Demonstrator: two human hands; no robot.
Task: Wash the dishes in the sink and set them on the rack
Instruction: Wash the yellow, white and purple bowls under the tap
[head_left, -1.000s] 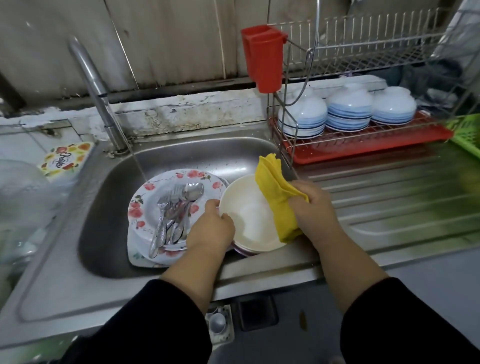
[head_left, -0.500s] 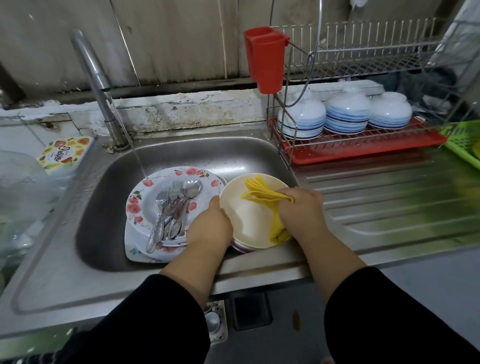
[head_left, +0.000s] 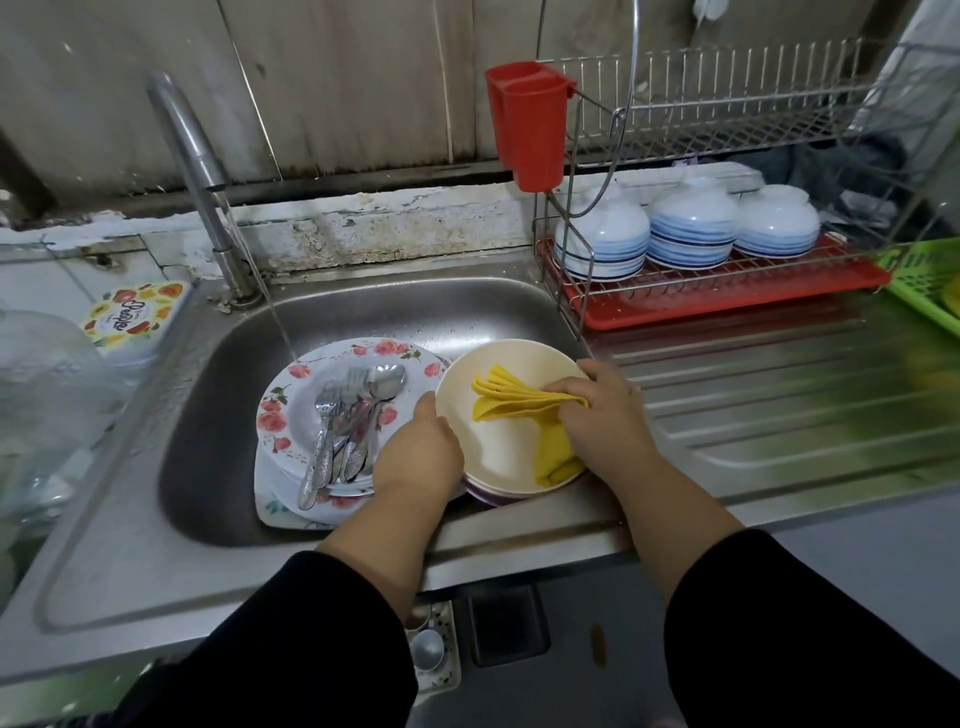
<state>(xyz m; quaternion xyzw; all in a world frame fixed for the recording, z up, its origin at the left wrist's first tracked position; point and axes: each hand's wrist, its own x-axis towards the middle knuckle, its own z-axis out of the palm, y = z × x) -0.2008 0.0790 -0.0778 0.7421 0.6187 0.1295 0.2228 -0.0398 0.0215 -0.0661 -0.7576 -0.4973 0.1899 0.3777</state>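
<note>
While the left hand grips the near-left rim of the round cream plastic bowl and the right hand holds the folded yellow cleaning cloth bunched against its inside, the bowl sits tilted at the right of the stainless steel sink, on top of what looks like a purple dish. The likely trouble is a slip: a wet rim held only at one edge could twist out under the cloth's pressure and knock into the stack beside it. That stack, white plates with red flower print carrying a loose bundle of metal spoons and forks, touches the bowl's left side, and a thin stream from the steel tap falls on it, so splashing is probable. The wire dish rack on its red drip tray stands to the right; three upturned white bowls with blue bands fill its lower tier, and a red plastic cutlery holder hangs at the near corner, narrowing the way in.
</note>
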